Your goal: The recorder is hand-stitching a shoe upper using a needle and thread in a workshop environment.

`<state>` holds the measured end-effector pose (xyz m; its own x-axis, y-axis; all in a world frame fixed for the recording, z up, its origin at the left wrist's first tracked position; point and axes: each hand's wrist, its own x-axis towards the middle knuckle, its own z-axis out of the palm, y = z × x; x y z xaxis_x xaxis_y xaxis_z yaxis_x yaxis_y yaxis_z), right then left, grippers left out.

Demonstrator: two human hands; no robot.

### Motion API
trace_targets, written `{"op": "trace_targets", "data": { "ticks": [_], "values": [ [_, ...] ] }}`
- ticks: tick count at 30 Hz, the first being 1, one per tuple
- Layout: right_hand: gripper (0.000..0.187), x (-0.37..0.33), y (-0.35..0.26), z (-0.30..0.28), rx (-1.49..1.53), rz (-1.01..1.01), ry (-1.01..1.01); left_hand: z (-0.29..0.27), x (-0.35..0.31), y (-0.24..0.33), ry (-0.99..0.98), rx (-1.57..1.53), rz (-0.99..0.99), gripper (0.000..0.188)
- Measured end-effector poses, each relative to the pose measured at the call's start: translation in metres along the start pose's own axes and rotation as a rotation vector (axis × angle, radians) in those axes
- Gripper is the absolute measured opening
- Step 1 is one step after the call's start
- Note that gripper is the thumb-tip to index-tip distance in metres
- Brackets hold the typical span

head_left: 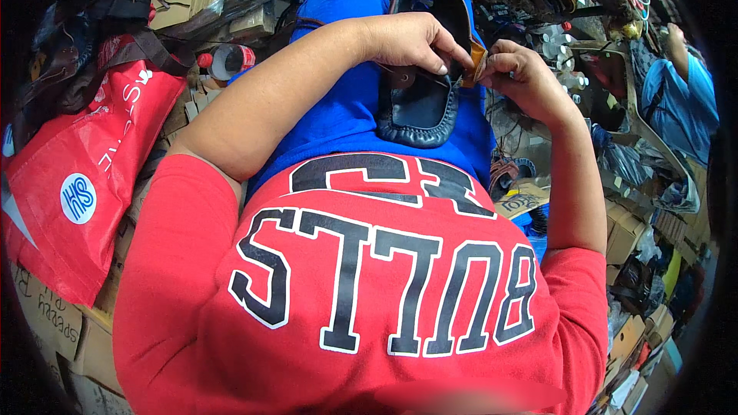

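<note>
A black leather moccasin-style shoe [417,119] lies on my blue-clad lap, its gathered toe toward me and its heel away. My left hand [419,42] rests over the shoe's opening with fingers curled at its upper, and the index finger reaches to the right side edge. There my right hand [519,77] pinches a small orange-brown piece [476,65], flat and shiny, against or just beside the shoe's side. Whether that piece is attached to the shoe I cannot tell. A dark strap with a round eyelet shows under my left hand.
At the left stands a red bag [100,161] with a dark strap, near a red-capped clear container [231,61]. Several clear bottles [557,50] stand on the right, beyond my right hand. Cardboard [54,315] and plastic bags lie around. Another person in blue [680,100] is at the far right.
</note>
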<state>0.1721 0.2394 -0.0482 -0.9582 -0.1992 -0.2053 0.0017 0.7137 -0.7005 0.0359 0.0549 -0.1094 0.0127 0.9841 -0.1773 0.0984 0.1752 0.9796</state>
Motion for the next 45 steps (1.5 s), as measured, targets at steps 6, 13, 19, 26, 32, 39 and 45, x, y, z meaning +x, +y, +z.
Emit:
{"op": "trace_targets", "data": {
  "ticks": [6,13,19,26,32,39,45],
  "values": [
    [0.01,0.003,-0.003,0.0,-0.001,0.003,-0.048,0.002,0.005,-0.004,0.02,-0.022,0.033,0.038],
    [0.011,-0.003,0.006,0.005,0.092,0.062,-0.01,-0.001,0.008,-0.004,-0.005,-0.052,0.023,0.038],
    [0.015,-0.015,0.013,0.006,0.122,0.154,-0.04,-0.002,0.006,0.009,0.017,0.136,-0.047,0.037],
    [0.015,-0.016,0.022,0.01,0.152,0.154,0.011,-0.012,0.019,0.014,-0.04,-0.056,-0.214,0.042],
    [0.013,-0.017,0.009,0.011,0.075,0.109,0.061,-0.014,0.015,0.009,-0.119,0.065,-0.026,0.045],
    [0.015,-0.005,-0.013,-0.001,-0.27,-0.015,0.029,-0.012,0.011,0.001,-0.083,-0.028,0.021,0.044],
    [0.017,-0.013,0.0,0.011,-0.157,0.015,0.05,-0.007,0.011,0.0,-0.064,-0.02,0.001,0.043]
  ]
}}
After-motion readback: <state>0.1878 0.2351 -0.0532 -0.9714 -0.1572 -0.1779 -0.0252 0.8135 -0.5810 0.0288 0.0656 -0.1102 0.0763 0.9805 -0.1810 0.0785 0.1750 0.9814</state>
